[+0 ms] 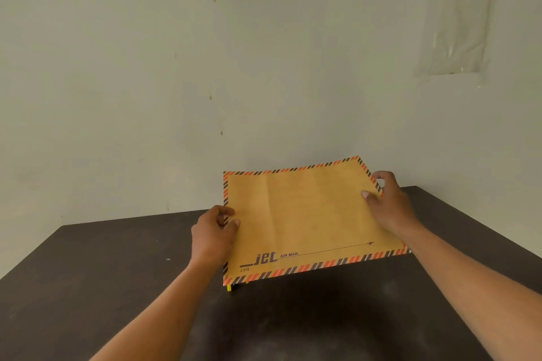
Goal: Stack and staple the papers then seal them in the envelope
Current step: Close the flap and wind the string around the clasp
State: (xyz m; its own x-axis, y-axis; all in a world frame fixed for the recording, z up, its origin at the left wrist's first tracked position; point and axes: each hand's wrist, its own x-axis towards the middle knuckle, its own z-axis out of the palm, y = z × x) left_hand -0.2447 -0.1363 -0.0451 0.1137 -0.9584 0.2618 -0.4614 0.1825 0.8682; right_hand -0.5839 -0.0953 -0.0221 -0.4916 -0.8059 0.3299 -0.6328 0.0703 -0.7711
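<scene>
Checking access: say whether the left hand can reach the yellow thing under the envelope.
Probably not yet: the left hand pinches the envelope, which hides most of the yellow thing.

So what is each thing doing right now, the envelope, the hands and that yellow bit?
Air mail envelope: held above the table, printed side up.
Left hand: pinches its left edge.
Right hand: pinches its right edge.
Yellow thing: mostly hidden under the envelope's near corner.
</scene>
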